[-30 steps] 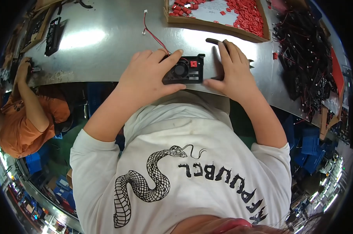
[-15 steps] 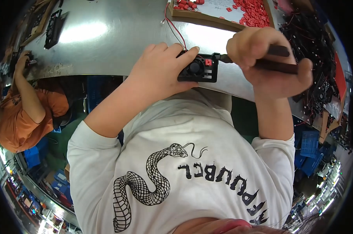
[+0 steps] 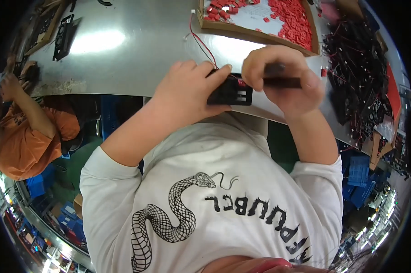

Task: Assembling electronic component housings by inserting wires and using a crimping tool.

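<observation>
My left hand (image 3: 180, 88) is closed around a black plastic fan housing (image 3: 229, 96) at the table's near edge, thumb below and fingers over the top. A small red piece (image 3: 242, 83) sits at the housing's upper right, partly covered by my right fingers. From its top a thin red and black wire pair (image 3: 204, 44) runs away over the table to a white plug. My right hand (image 3: 296, 101) is curled around dark-handled pliers (image 3: 283, 83), close against the housing's right side. The pliers' tip is hidden behind the fingers.
A shallow cardboard tray (image 3: 255, 37) with many red parts (image 3: 296, 27) lies beyond my hands. On the right is a heap of black wired parts (image 3: 358, 77). Another black frame (image 3: 62, 38) lies far left, near a person in an orange shirt (image 3: 28, 154).
My right hand has moved left with the pliers, up to the housing and over its right edge. The housing has shifted slightly toward me and is tilted differently; its fan no longer shows clearly.
</observation>
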Action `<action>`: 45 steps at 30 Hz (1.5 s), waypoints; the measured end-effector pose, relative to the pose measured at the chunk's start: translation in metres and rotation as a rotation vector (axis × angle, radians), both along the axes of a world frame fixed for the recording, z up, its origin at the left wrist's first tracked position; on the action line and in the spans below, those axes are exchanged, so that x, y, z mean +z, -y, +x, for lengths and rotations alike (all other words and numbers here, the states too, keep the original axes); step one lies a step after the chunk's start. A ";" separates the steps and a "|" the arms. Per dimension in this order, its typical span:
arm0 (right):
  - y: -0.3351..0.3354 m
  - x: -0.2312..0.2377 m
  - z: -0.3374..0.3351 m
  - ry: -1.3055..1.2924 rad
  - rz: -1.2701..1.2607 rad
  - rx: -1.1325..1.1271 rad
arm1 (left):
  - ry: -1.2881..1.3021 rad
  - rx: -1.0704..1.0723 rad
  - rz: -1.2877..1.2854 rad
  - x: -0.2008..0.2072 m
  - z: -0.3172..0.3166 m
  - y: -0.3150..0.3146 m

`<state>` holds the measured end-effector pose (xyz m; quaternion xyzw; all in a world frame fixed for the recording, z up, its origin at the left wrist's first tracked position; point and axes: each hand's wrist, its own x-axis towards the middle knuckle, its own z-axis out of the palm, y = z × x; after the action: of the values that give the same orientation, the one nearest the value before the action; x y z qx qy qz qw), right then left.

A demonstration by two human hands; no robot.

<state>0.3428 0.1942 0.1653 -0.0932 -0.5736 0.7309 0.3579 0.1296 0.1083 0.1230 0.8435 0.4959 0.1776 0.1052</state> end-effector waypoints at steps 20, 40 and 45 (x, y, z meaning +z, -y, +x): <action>-0.001 0.024 0.028 -0.234 0.228 0.005 | 0.013 0.058 -0.003 0.001 0.005 0.011; 0.023 -0.037 0.021 -0.456 -0.007 -0.182 | -0.029 0.085 -0.004 0.005 0.009 0.012; -0.010 -0.022 -0.006 -0.351 0.049 0.540 | 0.043 -0.256 -0.012 0.003 -0.013 -0.018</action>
<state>0.3365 0.2039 0.1429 0.1983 -0.5246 0.7904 0.2465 0.1169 0.1265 0.1256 0.8952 0.3830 0.1779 0.1425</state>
